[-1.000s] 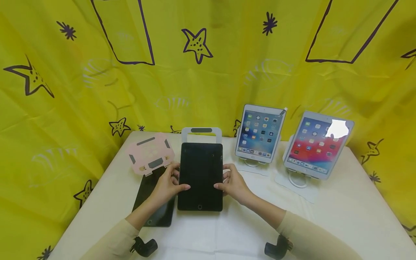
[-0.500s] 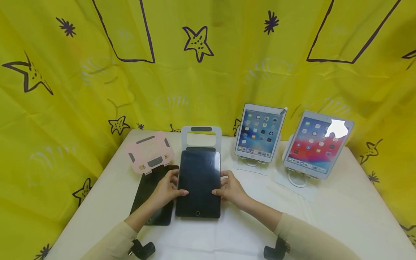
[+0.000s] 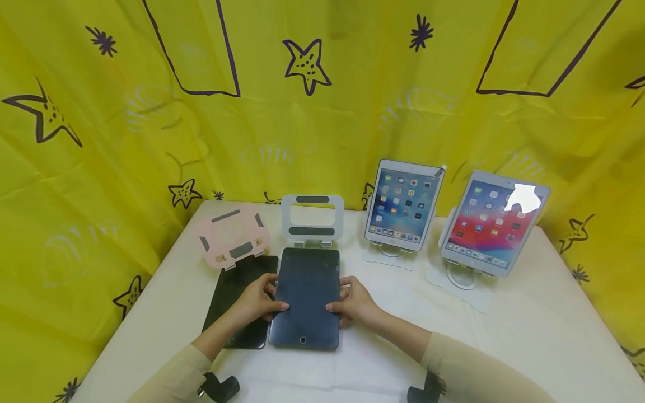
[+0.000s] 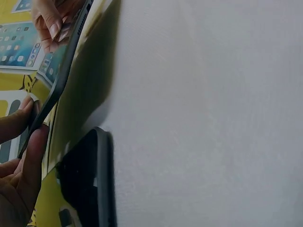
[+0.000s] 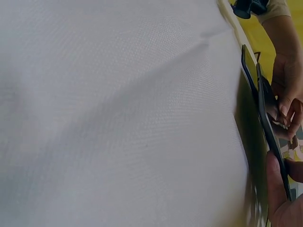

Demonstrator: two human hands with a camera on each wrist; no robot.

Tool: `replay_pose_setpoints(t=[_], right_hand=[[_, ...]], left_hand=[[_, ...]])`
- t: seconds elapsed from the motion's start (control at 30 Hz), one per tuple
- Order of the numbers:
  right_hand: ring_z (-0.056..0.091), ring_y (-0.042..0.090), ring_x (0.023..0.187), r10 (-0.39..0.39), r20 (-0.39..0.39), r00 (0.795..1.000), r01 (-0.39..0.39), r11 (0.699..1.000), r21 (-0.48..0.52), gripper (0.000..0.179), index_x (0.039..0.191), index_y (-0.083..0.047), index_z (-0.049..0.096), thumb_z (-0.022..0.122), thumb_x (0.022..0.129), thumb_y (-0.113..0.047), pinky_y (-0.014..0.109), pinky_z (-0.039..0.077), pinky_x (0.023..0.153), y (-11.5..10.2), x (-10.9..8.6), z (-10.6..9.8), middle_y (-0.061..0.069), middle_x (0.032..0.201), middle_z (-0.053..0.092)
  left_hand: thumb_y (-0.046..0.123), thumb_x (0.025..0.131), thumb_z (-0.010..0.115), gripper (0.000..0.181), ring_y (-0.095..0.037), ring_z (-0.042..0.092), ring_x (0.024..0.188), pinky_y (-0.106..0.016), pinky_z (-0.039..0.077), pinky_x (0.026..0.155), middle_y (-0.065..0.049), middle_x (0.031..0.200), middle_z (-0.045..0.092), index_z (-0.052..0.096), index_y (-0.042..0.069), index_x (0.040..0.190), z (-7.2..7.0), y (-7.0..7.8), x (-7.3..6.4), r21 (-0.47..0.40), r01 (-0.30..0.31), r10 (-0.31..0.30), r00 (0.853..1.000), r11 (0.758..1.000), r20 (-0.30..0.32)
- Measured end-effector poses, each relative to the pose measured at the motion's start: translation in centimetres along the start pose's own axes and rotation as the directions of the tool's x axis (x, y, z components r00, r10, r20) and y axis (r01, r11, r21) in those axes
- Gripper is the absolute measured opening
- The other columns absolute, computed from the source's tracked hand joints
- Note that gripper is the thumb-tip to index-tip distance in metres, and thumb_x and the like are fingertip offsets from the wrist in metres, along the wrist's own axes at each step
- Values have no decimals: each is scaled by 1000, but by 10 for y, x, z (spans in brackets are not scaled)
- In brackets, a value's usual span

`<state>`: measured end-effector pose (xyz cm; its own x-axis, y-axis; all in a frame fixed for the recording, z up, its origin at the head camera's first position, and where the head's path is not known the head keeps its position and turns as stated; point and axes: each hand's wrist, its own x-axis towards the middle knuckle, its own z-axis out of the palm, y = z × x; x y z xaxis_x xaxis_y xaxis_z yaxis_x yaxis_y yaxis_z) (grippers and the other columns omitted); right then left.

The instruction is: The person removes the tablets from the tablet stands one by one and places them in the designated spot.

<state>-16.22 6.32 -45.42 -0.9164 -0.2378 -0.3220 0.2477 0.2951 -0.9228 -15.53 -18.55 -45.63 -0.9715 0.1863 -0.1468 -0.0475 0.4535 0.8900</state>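
Note:
A black tablet (image 3: 308, 296) with a round home button at its near end is held by its two long sides. My left hand (image 3: 259, 299) pinches the left edge, thumb on the screen and fingers beneath. On the opposite edge my right hand (image 3: 356, 302) grips it the same way. In the left wrist view the tablet's edge (image 4: 59, 85) stands above the cloth, casting a shadow. Just beyond its far end stands a white tablet stand (image 3: 312, 218) with grey pads. A second black tablet (image 3: 247, 274) lies to the left, partly covered by my left hand and forearm.
A pink tablet stand (image 3: 233, 235) stands behind the second tablet. Two white tablets, one with a blue screen (image 3: 405, 204) and one with a red and blue screen (image 3: 494, 221), lean on stands at the right. A yellow curtain (image 3: 322, 129) hangs behind the white-covered table (image 3: 544, 336).
Both hands have drawn the black tablet toward me and lowered it off the white stand. The stand's lower pad and front hooks, hidden before, now show.

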Motion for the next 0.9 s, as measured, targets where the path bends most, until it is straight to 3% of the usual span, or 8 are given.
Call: replay_pose_setpoints(t=[0.27, 0.5, 0.67, 0.8, 0.9], right_hand=[[60, 15, 50, 14, 16, 1000, -14, 1000, 1, 62, 122, 8, 38, 76, 73, 6, 32, 52, 42, 5, 4, 5, 12, 80, 51], [59, 14, 49, 72, 12, 997, -72, 997, 32, 62, 122, 10, 38, 75, 72, 8, 30, 51, 42, 5, 6, 6, 10, 80, 47], [62, 15, 49, 92, 29, 995, -93, 995, 46, 61, 121, 10, 38, 75, 72, 8, 29, 52, 43, 5, 7, 5, 10, 79, 51], [60, 14, 47, 87, 28, 996, -88, 995, 40, 59, 119, 9, 39, 76, 72, 7, 29, 52, 43, 5, 8, 4, 9, 78, 50], [59, 14, 46, 79, 27, 997, -79, 997, 22, 59, 118, 8, 39, 76, 72, 6, 30, 52, 43, 5, 7, 5, 8, 79, 48]], left_hand=[[4, 69, 82, 73, -14, 54, 48, -32, 52, 45, -11, 85, 51, 44, -9, 130, 2, -5, 2, 34, 84, -83, 996, 996, -18], [4, 68, 83, 70, -14, 54, 48, -31, 52, 46, -9, 81, 53, 48, -10, 127, 2, -1, 5, 88, 131, -130, 991, 987, -22], [6, 68, 83, 67, -12, 55, 43, -28, 51, 44, -5, 69, 54, 51, -13, 124, 2, 5, 6, 194, 113, -112, 994, 975, -14], [10, 72, 81, 60, -9, 53, 37, -25, 47, 42, -1, 55, 55, 54, -14, 119, 4, 9, 4, 304, 52, -54, 999, 951, -3], [11, 75, 79, 54, -9, 52, 36, -24, 45, 43, 0, 51, 54, 55, -12, 118, 4, 11, 3, 320, 11, -8, 1000, 947, -12]])
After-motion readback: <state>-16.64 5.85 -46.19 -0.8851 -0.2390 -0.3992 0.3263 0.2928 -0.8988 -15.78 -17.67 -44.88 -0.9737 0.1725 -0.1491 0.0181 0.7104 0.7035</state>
